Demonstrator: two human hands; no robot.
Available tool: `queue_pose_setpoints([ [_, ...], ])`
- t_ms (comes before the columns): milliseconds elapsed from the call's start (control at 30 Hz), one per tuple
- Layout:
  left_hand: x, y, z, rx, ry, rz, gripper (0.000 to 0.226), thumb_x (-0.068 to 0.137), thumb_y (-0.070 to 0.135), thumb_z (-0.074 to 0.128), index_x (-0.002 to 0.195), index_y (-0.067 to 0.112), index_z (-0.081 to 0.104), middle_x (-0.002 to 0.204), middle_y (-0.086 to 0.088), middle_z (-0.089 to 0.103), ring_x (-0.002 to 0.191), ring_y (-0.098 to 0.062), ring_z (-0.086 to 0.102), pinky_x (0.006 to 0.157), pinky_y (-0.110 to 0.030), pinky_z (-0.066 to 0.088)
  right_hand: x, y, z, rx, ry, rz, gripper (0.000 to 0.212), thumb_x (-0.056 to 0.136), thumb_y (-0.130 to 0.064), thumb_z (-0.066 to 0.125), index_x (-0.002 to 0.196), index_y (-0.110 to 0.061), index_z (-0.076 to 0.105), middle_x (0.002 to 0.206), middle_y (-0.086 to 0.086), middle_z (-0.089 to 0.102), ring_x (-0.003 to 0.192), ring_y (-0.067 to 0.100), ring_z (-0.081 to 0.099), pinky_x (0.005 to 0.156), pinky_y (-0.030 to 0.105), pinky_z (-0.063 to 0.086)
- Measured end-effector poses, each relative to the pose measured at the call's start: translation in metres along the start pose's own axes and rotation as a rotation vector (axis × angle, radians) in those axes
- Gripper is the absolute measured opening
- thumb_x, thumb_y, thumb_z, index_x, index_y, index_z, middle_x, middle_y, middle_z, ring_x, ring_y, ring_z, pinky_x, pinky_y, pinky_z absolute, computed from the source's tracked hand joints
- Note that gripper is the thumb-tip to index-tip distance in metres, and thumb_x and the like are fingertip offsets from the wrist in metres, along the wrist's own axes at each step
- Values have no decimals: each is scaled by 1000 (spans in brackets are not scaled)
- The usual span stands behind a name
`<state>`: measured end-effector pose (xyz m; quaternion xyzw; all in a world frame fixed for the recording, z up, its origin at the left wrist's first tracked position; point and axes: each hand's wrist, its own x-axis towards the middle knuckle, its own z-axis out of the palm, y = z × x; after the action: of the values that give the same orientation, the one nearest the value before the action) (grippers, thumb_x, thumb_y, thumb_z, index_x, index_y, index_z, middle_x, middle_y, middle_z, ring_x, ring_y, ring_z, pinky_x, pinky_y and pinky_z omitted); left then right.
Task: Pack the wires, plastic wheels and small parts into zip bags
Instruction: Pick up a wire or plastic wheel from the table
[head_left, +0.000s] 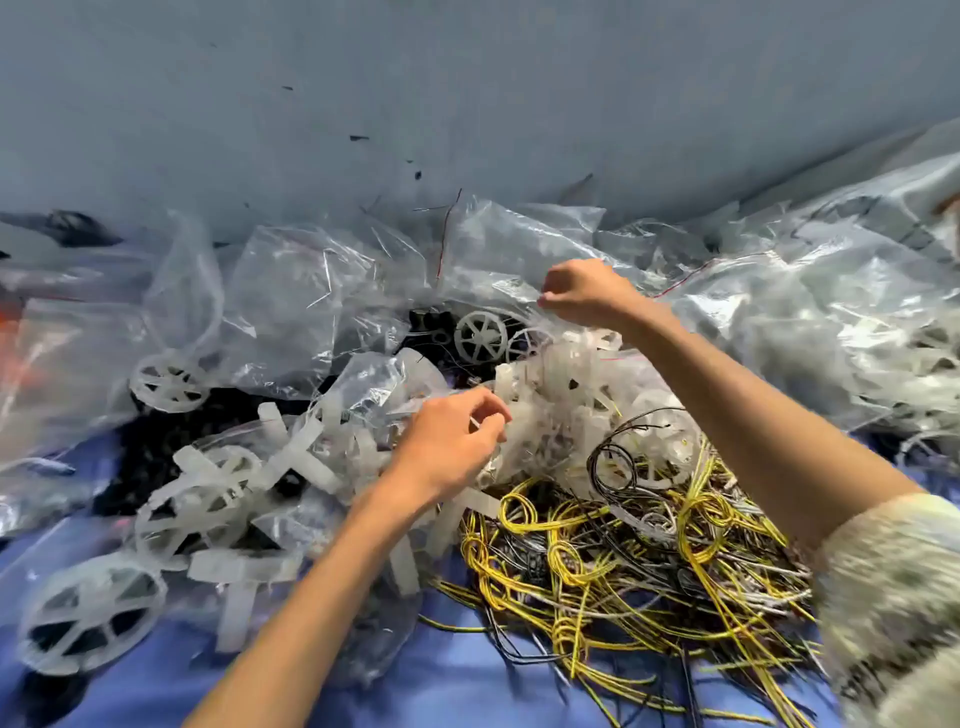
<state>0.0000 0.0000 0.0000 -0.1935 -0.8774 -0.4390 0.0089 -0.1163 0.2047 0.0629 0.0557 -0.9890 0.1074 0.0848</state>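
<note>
A tangle of yellow, black and white wires (623, 551) lies at the lower right on a blue sheet. Beside it rises a heap of whitish plastic parts (561, 410). My left hand (452, 441) has its fingers curled and pinches a small whitish piece at the heap's left edge. My right hand (582, 291) reaches further back, its fingers curled on the edge of a clear zip bag (498, 260). A spoked plastic wheel (480, 336) lies just below that bag. Other wheels (88, 618) and flat plastic strips sit at the lower left, partly inside clear bags.
Crumpled clear bags (296, 306) cover the middle and left. A large bag stuffed with white plastic pieces (841, 322) fills the right side. Black small parts (156, 452) lie under the bags. A grey-blue wall (415, 93) stands behind.
</note>
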Motion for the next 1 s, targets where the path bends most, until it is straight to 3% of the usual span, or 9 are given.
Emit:
queue_pose_setpoints([
  [167,0,-4,10,102,-220,-34,16,94,31,51,91,23,65,84,1,69,74,-18,64,73,-42,56,57,20,3,25,71,247,55,79,-14,56,131,-7,43,142,21,33,128,36,39,102,43,39],
  [267,3,-8,5,24,-230,-41,14,94,35,51,91,28,63,85,3,68,74,-16,64,74,-43,57,70,33,18,-18,30,405,77,78,-16,62,144,-7,23,147,22,28,135,39,30,106,49,33],
  [400,0,-13,-7,-76,-240,-55,14,95,27,52,86,32,62,80,8,69,72,-6,66,74,-31,57,60,33,22,15,194,364,28,81,-14,53,107,-9,63,116,21,61,106,38,59,86,39,48],
  [567,-5,-8,-20,-257,-208,-76,9,96,23,50,95,25,59,95,0,67,80,-11,65,75,-29,54,17,-7,-24,496,643,290,25,90,-31,54,72,-14,55,79,14,65,82,36,65,73,42,51],
  [633,-6,6,-21,-478,-120,-155,18,96,28,48,112,20,52,112,-7,63,92,-20,65,80,-31,55,-22,-39,-29,893,603,317,35,92,-31,58,60,-19,50,62,3,55,69,25,62,70,46,54],
  [700,-11,17,-18,-736,-41,-239,33,96,36,45,123,18,48,122,-7,59,99,-21,65,86,-34,54,-82,-76,-9,1204,376,275,40,91,-25,62,53,-16,56,52,-1,50,54,15,54,56,37,54],
  [800,-28,24,-9,-918,22,-243,46,92,47,46,127,18,56,124,-6,63,109,-22,64,93,-39,50,-163,-110,22,1085,121,84,37,87,-27,68,52,-15,62,51,-3,57,54,15,61,57,36,56],
  [900,-38,21,-11,-929,208,-342,20,92,30,56,93,15,69,108,-5,67,94,-21,67,84,-34,51,-191,-101,19,1157,115,106,21,81,-38,67,77,-19,58,79,-3,65,70,13,65,58,28,54],
  [1000,-28,3,-34,-980,98,-309,17,91,18,54,100,6,61,97,-5,59,84,-16,59,73,-30,52,-177,-69,1,1427,307,378,45,87,-35,63,121,-18,40,117,4,51,98,14,58,73,28,55],
])
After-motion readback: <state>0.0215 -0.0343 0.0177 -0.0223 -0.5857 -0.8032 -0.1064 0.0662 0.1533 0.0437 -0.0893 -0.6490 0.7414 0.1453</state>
